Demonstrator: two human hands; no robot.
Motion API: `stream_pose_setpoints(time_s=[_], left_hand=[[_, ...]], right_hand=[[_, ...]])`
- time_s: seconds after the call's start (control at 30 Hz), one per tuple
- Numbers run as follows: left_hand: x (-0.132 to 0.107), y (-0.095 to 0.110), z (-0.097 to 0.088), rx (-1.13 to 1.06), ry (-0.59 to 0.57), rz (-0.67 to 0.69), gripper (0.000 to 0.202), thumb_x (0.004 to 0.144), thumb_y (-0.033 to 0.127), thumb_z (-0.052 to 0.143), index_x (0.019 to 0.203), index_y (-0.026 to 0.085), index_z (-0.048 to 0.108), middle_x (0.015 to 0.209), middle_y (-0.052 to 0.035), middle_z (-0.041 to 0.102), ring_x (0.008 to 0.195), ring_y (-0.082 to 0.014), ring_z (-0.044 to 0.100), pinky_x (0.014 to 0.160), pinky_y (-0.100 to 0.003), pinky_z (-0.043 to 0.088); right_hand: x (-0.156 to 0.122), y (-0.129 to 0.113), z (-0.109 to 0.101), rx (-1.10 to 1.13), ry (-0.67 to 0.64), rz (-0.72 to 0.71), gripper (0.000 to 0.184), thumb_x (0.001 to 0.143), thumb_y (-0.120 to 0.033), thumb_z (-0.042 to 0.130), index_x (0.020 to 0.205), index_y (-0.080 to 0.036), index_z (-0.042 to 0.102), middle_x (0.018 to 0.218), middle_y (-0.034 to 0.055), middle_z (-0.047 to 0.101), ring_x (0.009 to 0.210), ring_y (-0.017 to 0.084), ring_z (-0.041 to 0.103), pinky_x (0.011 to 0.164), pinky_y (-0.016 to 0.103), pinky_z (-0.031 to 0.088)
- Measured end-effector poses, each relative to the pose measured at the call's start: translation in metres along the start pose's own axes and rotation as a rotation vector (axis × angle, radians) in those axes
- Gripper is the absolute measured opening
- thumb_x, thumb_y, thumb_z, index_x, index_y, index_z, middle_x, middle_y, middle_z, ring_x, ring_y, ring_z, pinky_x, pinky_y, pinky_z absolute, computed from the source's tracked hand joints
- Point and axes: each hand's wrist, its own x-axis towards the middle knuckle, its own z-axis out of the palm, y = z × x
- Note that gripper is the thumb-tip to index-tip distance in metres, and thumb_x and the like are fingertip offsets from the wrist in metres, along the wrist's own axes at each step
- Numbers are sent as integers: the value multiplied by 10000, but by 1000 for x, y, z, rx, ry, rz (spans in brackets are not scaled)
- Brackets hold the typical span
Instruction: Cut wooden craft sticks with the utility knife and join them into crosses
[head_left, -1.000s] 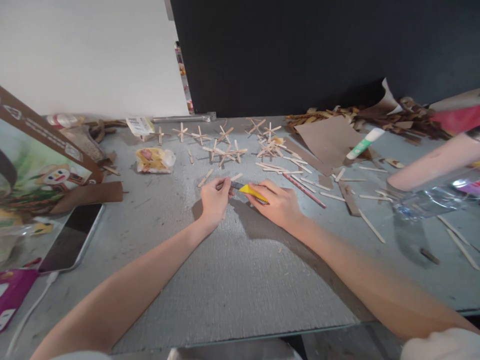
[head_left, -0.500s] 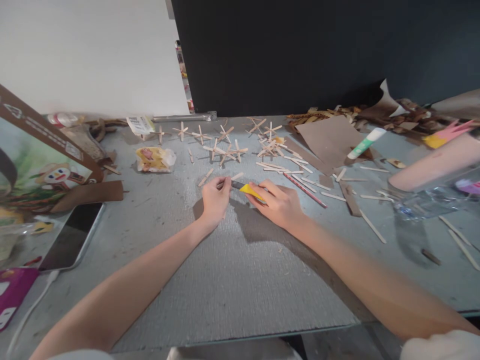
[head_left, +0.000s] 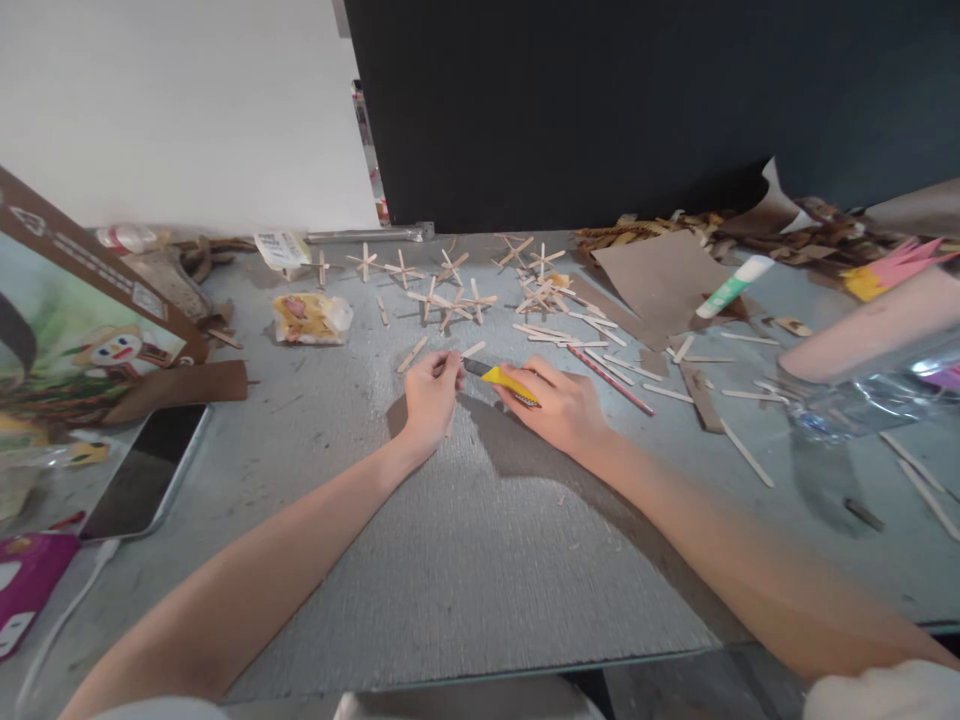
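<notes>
My right hand (head_left: 559, 405) grips a yellow utility knife (head_left: 514, 382), its grey blade end pointing left. Its tip reaches the fingertips of my left hand (head_left: 431, 395). That hand is closed in a pinch, and a narrow craft stick (head_left: 450, 427) shows just below it; the fingers hide most of what they hold. Just past the fingertips the end of another pale stick (head_left: 473, 349) shows, and a short stick (head_left: 412, 354) lies to the left. Beyond my hands are several star shapes of crossed sticks (head_left: 454, 308) and a pile of loose sticks (head_left: 544, 333).
A red striped straw (head_left: 611, 380) lies right of the knife. Farther right are a glue stick (head_left: 733, 287), brown cardboard (head_left: 652, 280), a cardboard tube (head_left: 870, 325) and a clear plastic bottle (head_left: 855, 405). On the left are a phone (head_left: 146, 475), a printed box (head_left: 90, 310) and a yellow wrapper (head_left: 311, 318).
The knife and my right hand have shifted very slightly, with the blade end still by my left fingertips. My left hand stays almost in place.
</notes>
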Motion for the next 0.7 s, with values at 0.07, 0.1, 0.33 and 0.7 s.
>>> stream_pose_setpoints(time_s=[0.07, 0.1, 0.33, 0.7], left_hand=[[1, -1, 1, -20, -10, -4, 216, 908, 287, 662, 723, 176, 663, 596, 15, 583, 508, -93, 520, 503, -210, 409], [1, -1, 1, -30, -15, -1, 214, 909, 292, 664, 729, 175, 667, 601, 14, 585, 513, -94, 523, 505, -210, 410], [3, -4, 2, -49, -27, 8, 171, 933, 255, 621, 804, 170, 695, 627, 20, 591, 521, -89, 524, 525, -206, 411], [1, -1, 1, 20, -15, 7, 239, 943, 229, 604, 713, 177, 642, 554, 39, 519, 494, -89, 469, 506, -207, 358]], right_hand=[[0, 1, 1, 15, -12, 23, 251, 1025, -356, 598, 1117, -198, 768, 856, 42, 730, 629, 121, 637, 540, 267, 418], [0, 1, 1, 25, -21, 33, 256, 1026, -362, 594, 1125, -201, 767, 865, 44, 734, 636, 122, 642, 542, 266, 425], [1, -2, 1, 93, -26, 104, 290, 1036, -397, 574, 1092, -201, 781, 882, 64, 740, 694, 142, 674, 549, 262, 439], [1, 0, 1, 66, 5, 68, 254, 1027, -368, 605, 1112, -201, 778, 881, 60, 750, 644, 135, 659, 566, 278, 447]])
